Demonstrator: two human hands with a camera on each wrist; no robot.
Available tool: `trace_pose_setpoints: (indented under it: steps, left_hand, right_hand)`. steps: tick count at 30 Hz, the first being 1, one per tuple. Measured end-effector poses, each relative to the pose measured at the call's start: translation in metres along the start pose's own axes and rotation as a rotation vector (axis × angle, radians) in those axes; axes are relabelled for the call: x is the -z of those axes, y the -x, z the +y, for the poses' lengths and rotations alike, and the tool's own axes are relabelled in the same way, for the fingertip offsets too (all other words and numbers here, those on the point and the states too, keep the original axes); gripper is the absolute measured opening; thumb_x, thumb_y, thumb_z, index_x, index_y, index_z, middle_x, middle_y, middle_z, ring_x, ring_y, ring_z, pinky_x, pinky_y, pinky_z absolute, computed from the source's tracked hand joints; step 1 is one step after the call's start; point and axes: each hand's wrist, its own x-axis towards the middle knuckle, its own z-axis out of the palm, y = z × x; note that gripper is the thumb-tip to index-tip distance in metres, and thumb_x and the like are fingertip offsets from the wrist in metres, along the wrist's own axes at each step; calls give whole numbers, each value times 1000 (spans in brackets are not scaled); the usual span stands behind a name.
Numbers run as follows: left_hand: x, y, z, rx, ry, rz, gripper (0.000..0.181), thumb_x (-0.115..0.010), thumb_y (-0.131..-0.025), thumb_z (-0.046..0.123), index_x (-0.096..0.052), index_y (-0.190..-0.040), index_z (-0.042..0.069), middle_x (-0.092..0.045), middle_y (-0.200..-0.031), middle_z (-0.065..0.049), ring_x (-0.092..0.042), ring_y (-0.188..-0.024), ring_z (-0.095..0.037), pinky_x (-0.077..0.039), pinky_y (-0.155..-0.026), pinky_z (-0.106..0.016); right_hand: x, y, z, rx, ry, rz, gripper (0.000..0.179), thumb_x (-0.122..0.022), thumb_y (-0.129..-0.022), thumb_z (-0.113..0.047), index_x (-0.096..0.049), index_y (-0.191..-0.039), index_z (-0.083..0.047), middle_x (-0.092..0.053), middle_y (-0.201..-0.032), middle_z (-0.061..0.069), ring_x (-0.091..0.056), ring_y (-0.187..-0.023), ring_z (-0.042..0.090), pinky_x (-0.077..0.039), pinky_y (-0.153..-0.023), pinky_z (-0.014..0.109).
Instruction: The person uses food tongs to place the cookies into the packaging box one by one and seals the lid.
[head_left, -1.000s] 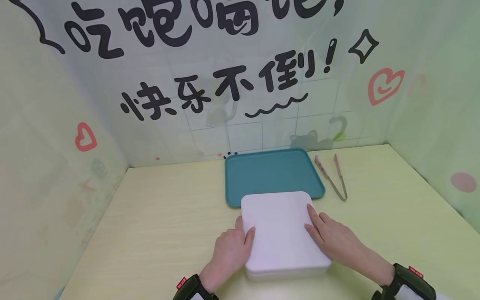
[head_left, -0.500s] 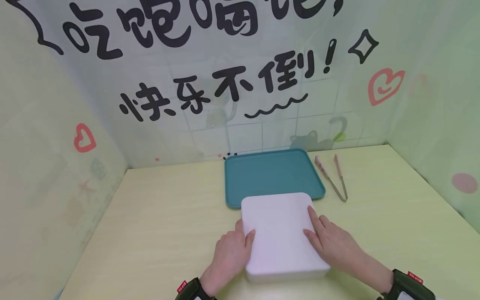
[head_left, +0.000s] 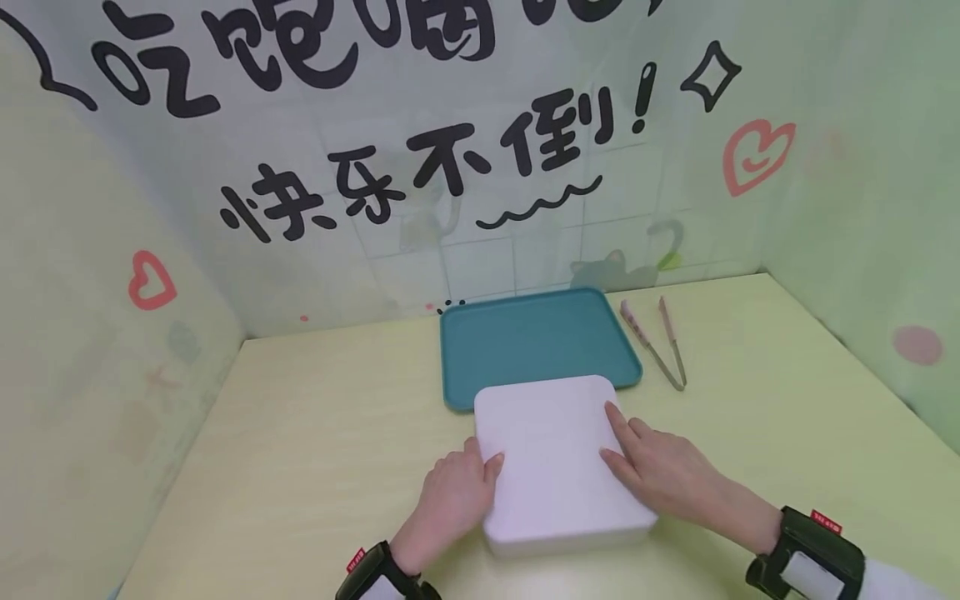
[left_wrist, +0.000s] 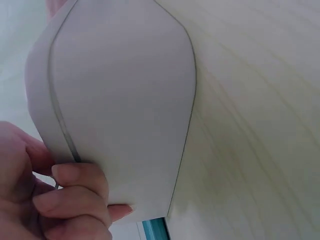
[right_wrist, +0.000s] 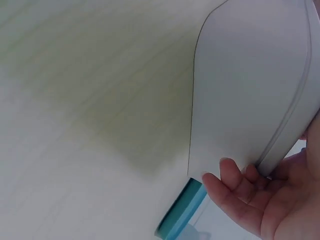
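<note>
A white square box with rounded corners (head_left: pixel 555 467) stands on the table in front of me, its lid (head_left: pixel 551 450) in place. Both wrist views show a seam below the lid's rim. At the box's left side, my left hand (head_left: pixel 455 493) grips the lid's edge, thumb on top and curled fingers against the side near the seam (left_wrist: pixel 80 200). My right hand (head_left: pixel 663 468) holds the opposite edge, with thumb and index finger on the top and the other fingers (right_wrist: pixel 235 185) at the side wall. The inside of the box is hidden.
Behind the box lies a teal tray (head_left: pixel 532 337), its front edge partly covered by the box. Tongs with pink handles (head_left: pixel 660 350) lie spread to the tray's right. Printed fabric walls (head_left: pixel 360 275) border the pale wooden table (head_left: pixel 322 450) at back and sides.
The head view has shifted and tilted slightly. Both hands keep the same hold on the box's edges, and the box shows no clear movement on the table.
</note>
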Motion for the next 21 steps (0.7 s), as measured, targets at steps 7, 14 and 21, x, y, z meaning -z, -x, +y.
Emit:
trace_pose_setpoints:
  steps: [7, 14, 21]
  left_hand:
    - [-4, 6, -6, -2, 61, -27, 37, -46, -93, 33, -49, -81, -2, -45, -61, -10, -45, -53, -24, -34, -46, -37]
    - [1, 5, -4, -18, 9, -3, 39, -46, -92, 36, -50, -79, 0, -45, -59, -9, -47, -52, -25, -34, -45, -37]
    - [6, 4, -7, -1, 16, -25, 42, -46, -91, 44, -51, -75, 5, -44, -58, -3, -45, -51, -20, -34, -44, -34]
  right_hand:
    - [-7, 6, -1, 14, -12, 21, 58, -54, -90, -29, -37, -131, 8, -48, -85, 8, -39, -54, 12, -38, -49, 29]
    - [-8, 9, 2, 12, -87, 50, 61, -52, -91, -31, -32, -134, 7, -46, -88, 5, -38, -53, 8, -38, -50, 28]
    - [-1, 10, 0, -100, -211, -86, 66, -42, -94, -41, -20, -142, -2, -48, -123, 20, -58, -93, 30, -45, -73, 43]
